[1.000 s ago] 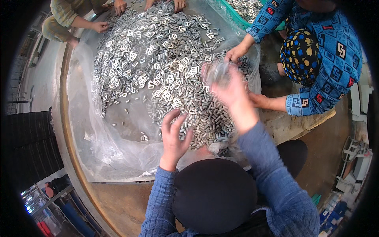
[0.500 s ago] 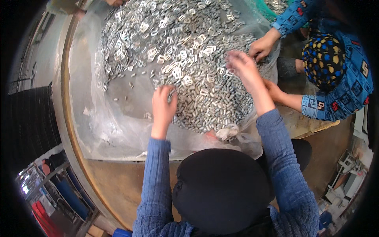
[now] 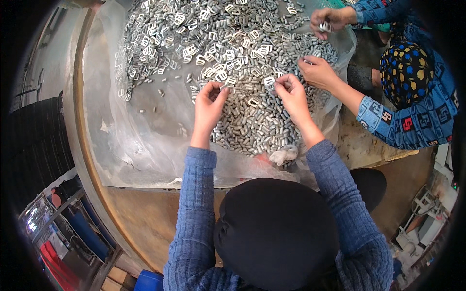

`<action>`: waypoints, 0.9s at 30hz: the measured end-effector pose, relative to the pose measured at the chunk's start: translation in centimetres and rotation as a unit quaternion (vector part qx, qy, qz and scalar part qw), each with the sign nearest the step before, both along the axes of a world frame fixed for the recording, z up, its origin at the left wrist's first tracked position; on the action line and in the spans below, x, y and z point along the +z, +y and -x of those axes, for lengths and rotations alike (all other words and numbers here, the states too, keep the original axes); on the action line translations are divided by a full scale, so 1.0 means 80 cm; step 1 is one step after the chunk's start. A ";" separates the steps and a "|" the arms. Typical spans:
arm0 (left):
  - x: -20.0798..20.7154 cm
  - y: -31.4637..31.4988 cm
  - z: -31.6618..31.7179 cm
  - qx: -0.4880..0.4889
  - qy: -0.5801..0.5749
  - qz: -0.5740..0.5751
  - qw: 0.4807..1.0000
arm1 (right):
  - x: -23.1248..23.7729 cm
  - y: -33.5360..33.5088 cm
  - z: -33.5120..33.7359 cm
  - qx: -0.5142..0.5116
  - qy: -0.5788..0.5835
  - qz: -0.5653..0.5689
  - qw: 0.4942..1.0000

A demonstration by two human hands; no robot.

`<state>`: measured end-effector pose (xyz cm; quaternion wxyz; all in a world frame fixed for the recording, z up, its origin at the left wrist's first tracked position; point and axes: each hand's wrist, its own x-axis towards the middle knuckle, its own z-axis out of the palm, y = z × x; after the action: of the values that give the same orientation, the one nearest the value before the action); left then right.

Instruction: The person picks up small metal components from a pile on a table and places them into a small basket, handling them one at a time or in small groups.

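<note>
Over the near part of a heap of small grey metal pellets (image 3: 255, 133), my left hand (image 3: 208, 109) has thumb and fingertips pinched together. Whatever sits in that pinch is too small to name, beside pale metal slide buckles (image 3: 221, 76). My right hand (image 3: 293, 99) pinches a silvery slotted metal buckle (image 3: 269, 83) by its edge, just above the pellets. Between my hands a loose buckle (image 3: 253, 102) lies on the heap.
At the right, a co-worker's hand (image 3: 318, 72) reaches over the heap; their other hand (image 3: 335, 20) lifts a buckle (image 3: 325, 26). Clear plastic sheeting (image 3: 155, 160) lines the table, with a raised rim (image 3: 76, 97) at left. A crumpled whitish plastic lump (image 3: 283, 155) lies near the front.
My right hand has come left and nearer, and now pinches a buckle. My left hand has moved slightly right and away, its fingers closing. The co-worker's hand has raised a buckle.
</note>
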<state>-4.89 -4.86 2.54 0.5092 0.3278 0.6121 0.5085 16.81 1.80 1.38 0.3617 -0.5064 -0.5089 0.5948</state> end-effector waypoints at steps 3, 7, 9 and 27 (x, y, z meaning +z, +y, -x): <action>0.001 -0.018 0.011 -0.053 -0.031 0.033 0.998 | 0.033 -0.009 0.018 -0.019 0.152 0.161 0.975; 0.004 -0.016 -0.011 -0.094 0.146 -0.016 0.985 | 0.039 -0.015 0.023 -0.031 0.303 0.258 0.917; -0.008 -0.009 -0.036 -0.100 0.345 -0.060 0.931 | 0.036 -0.019 0.023 -0.054 0.358 0.280 0.889; -0.011 0.043 -0.004 -0.070 0.492 0.065 0.865 | -0.003 0.004 0.089 0.144 -0.386 -0.197 0.890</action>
<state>-4.57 -1.41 1.64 0.1959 0.5436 0.7903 0.2037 9.72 2.13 1.16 0.1396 -0.5351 -0.7827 0.2855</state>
